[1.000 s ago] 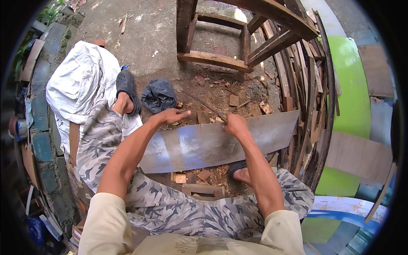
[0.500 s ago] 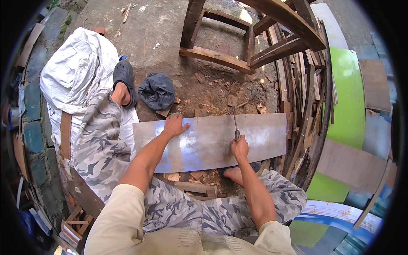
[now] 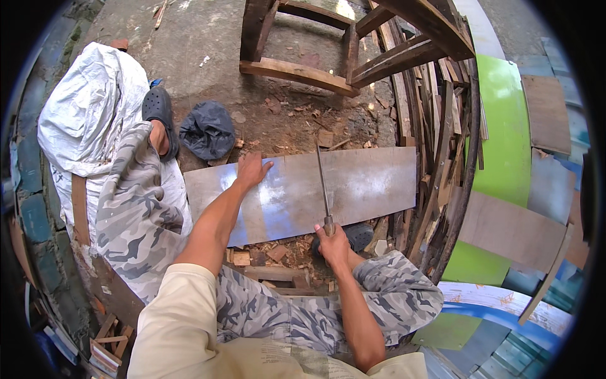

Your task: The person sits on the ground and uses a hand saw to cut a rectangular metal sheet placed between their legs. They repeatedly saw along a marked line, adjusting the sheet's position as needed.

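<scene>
Nearest to the camera are the person's cream sleeves and the knees in grey camouflage trousers (image 3: pixel 303 316). The right hand (image 3: pixel 331 243) is closed in a fist around the handle of a long narrow blade (image 3: pixel 322 183); its fingers are wrapped tight and the handle is almost fully hidden inside them. The blade points away from the person and lies across a long, flat plywood board (image 3: pixel 353 189), which rests over the legs and the ground, just above a heap of wood chips (image 3: pixel 271 252). I cannot tell if the edge touches the board or only stands above it.

The left hand (image 3: pixel 251 169) lies flat on the far edge of the board, palm down, fingers spread a little and holding nothing.

Behind the board a dark crumpled bag (image 3: pixel 207 129) lies on the dirt, next to a foot in a dark clog (image 3: pixel 158 110). A big white plastic sack (image 3: pixel 85 107) fills the left side. Farther off stands a rough wooden frame (image 3: pixel 297 71), cut off at the top. At the right, thin wooden strips (image 3: pixel 442 139) lean beside a green panel (image 3: pixel 508 132), bent by the lens.
</scene>
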### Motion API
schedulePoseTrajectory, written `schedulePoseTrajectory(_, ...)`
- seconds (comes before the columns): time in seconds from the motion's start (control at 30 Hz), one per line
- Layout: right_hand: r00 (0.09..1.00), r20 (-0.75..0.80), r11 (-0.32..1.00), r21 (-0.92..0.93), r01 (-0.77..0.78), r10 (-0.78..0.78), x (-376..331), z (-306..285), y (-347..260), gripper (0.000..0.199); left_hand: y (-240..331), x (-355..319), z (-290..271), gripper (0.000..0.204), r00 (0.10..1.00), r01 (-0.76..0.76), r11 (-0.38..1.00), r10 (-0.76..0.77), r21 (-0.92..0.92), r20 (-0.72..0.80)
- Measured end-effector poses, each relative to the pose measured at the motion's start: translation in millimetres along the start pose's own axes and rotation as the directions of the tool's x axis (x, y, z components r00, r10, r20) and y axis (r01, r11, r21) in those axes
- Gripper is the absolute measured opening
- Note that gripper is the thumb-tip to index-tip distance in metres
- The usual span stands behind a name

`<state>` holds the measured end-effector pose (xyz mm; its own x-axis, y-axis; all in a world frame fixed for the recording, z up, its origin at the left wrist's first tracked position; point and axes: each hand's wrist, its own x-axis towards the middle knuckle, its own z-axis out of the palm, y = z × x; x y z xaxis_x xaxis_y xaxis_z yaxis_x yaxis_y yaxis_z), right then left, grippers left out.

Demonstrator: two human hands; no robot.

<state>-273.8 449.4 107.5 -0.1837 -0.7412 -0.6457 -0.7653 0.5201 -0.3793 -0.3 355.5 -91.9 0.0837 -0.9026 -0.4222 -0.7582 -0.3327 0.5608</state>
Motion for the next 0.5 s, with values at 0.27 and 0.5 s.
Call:
schedulePoseTrajectory(0.27, 0.985, 0.155, 0.997, 0.002, 0.077, -0.076, -85.3, 8.3, -24.2, 0.057, -9.8, -25.3, -29.8, 0.078, 0.974, -0.224, 0.965, 0.227, 0.134, -0.006)
schedulePoseTrajectory(0.5, 0.987, 0.13, 0.995, 0.005, 0.097, -0.097, -99.6, 16.7, -21.9, 0.054, -25.2, -35.4, -34.0, 0.086, 0.978, -0.207, 0.965, 0.207, 0.163, 0.018)
